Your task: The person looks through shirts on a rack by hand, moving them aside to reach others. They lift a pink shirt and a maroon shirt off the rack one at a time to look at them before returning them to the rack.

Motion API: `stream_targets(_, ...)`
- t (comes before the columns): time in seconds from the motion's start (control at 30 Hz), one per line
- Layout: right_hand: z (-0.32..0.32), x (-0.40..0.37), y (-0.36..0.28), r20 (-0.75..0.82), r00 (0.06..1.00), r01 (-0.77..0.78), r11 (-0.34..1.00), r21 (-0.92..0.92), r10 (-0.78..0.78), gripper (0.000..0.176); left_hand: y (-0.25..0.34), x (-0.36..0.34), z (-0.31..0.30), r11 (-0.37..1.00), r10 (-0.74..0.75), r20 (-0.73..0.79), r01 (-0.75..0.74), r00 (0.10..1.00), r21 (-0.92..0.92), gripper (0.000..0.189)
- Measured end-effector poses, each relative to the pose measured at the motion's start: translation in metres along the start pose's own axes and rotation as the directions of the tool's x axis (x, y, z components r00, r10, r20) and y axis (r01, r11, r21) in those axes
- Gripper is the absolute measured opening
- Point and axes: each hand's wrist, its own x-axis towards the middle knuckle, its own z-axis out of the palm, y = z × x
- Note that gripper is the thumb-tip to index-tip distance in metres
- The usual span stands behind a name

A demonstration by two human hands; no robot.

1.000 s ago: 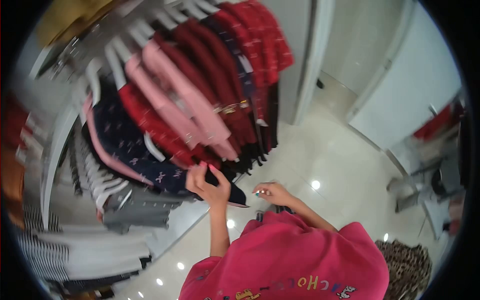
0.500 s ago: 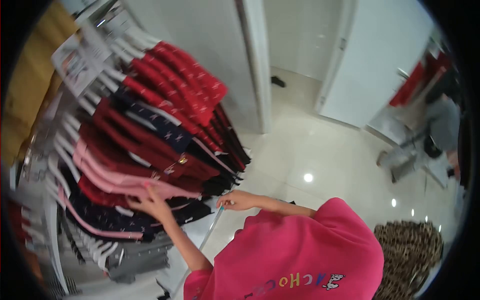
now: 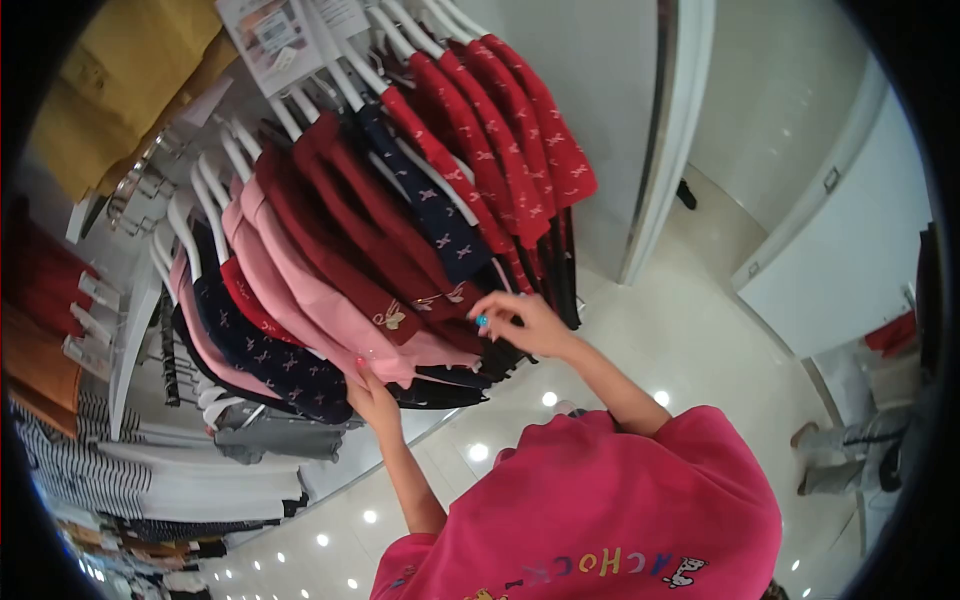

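A row of children's-style tops hangs on white hangers. My left hand [image 3: 372, 395] is at the lower edge of a pink top [image 3: 300, 285], a fingertip on its cloth and the other fingers partly hidden. Just left of that hand hangs a navy patterned top [image 3: 265, 345]. My right hand [image 3: 530, 325] is raised in front of the row with curled fingers, beside the dark red tops [image 3: 345, 220] with gold bow-like ornaments. A small bright blue thing [image 3: 482, 321] shows at its fingertips; I cannot tell what it is.
Red patterned tops [image 3: 500, 130] hang farther along the rack, under a white sign card [image 3: 275, 40]. Yellow garments [image 3: 130, 80] hang at upper left, striped ones [image 3: 75, 460] lower down. A white door [image 3: 850, 230] stands at the right, and a person's legs [image 3: 850, 455] show nearby.
The view has shifted, with the rack now farther right. My right hand has risen from the rack's lower edge to the dark red tops. My left hand remains at the pink top.
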Motion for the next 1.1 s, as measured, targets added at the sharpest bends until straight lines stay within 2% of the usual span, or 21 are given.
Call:
stream_targets(0.03, -0.003, 0.009, -0.013, -0.022, 1.000, -0.018, 1.000, 0.023, 0.019, 0.025, 0.013, -0.008, 0.000, 0.999, -0.028, -0.017, 0.027, 0.999, -0.031, 0.034)
stream_targets(0.1, 0.008, 0.024, -0.029, 0.052, 0.995, 0.087, 0.996, 0.006, -0.087, 0.027, 0.012, -0.022, 0.002, 0.999, -0.046, -0.080, 0.043, 0.996, -0.032, 0.037)
stream_targets(0.13, 0.017, 0.030, -0.031, 0.088, 0.987, 0.137, 0.991, 0.002, -0.137, 0.029, 0.016, -0.027, 0.001, 0.998, -0.043, -0.095, 0.047, 0.995, 0.041, 0.036)
stream_targets(0.23, 0.055, 0.040, -0.050, 0.321, 0.946, 0.062, 0.997, -0.035, -0.047, 0.051, 0.024, -0.033, 0.004, 0.998, 0.007, -0.118, 0.001, 0.993, 0.063, 0.036)
stream_targets(0.27, 0.075, 0.045, -0.020, 0.233, 0.919, 0.336, 0.941, -0.045, -0.317, 0.063, 0.027, -0.031, 0.004, 0.998, -0.002, -0.126, 0.009, 0.992, 0.058, 0.034)
stream_targets(0.37, 0.075, 0.061, -0.003, -0.044, 0.985, 0.155, 0.970, -0.186, -0.165, 0.073, 0.024, -0.027, -0.006, 0.999, -0.037, -0.184, 0.038, 0.982, 0.004, 0.030)
stream_targets(0.4, 0.065, 0.068, 0.012, -0.081, 0.994, 0.059, 0.976, -0.207, -0.077, 0.076, 0.011, -0.025, -0.014, 0.998, -0.063, -0.229, 0.055, 0.971, -0.041, 0.030)
stream_targets(0.43, 0.050, 0.069, 0.007, -0.109, 0.992, 0.045, 0.976, -0.214, -0.070, 0.075, 0.000, -0.023, -0.025, 0.994, -0.093, -0.272, 0.071, 0.958, -0.088, 0.030)
stream_targets(0.47, 0.035, 0.069, 0.002, -0.112, 0.992, -0.080, 0.970, -0.229, 0.056, 0.073, -0.009, -0.023, -0.040, 0.989, -0.146, -0.259, 0.148, 0.955, -0.010, 0.029)
stream_targets(0.5, 0.024, 0.075, 0.011, -0.151, 0.983, 0.079, 0.981, -0.176, -0.106, 0.073, -0.011, -0.021, -0.046, 0.992, -0.129, -0.272, 0.120, 0.954, -0.049, 0.029)
stream_targets(0.57, 0.006, 0.083, 0.026, -0.193, 0.968, 0.123, 0.975, -0.187, -0.159, 0.075, -0.007, -0.017, -0.046, 0.989, -0.100, -0.304, 0.061, 0.947, -0.136, 0.027)
stream_targets(0.6, 0.002, 0.085, 0.029, -0.197, 0.966, 0.133, 0.975, -0.180, -0.168, 0.078, 0.008, -0.013, -0.042, 0.991, -0.068, -0.322, 0.027, 0.944, -0.130, 0.025)
stream_targets(0.67, -0.003, 0.090, 0.038, -0.206, 0.956, 0.179, 0.973, -0.148, -0.207, 0.084, 0.009, -0.015, -0.043, 0.987, -0.105, -0.251, 0.071, 0.962, -0.141, 0.023)
stream_targets(0.8, 0.001, 0.091, 0.041, -0.178, 0.955, 0.197, 0.955, -0.223, -0.239, 0.086, 0.010, -0.019, -0.048, 0.987, -0.121, -0.168, 0.102, 0.978, -0.121, 0.018)
stream_targets(0.83, 0.003, 0.090, 0.040, -0.172, 0.960, 0.178, 0.958, -0.223, -0.219, 0.086, 0.011, -0.018, -0.049, 0.989, -0.115, -0.154, 0.099, 0.981, -0.110, 0.018)
stream_targets(0.93, 0.006, 0.088, 0.037, -0.167, 0.971, 0.135, 0.966, -0.220, -0.173, 0.087, 0.014, -0.013, -0.047, 0.989, -0.113, -0.257, 0.083, 0.960, -0.125, 0.017)
stream_targets(1.03, 0.002, 0.087, 0.026, -0.148, 0.978, 0.118, 0.978, -0.173, -0.144, 0.090, 0.007, -0.012, -0.051, 1.000, -0.023, -0.220, 0.017, 0.975, -0.026, 0.018)
stream_targets(1.1, 0.003, 0.087, 0.026, -0.084, 0.994, 0.042, 0.957, -0.287, -0.068, 0.098, -0.001, -0.014, -0.054, 0.984, -0.120, -0.145, 0.098, 0.982, -0.146, 0.020)
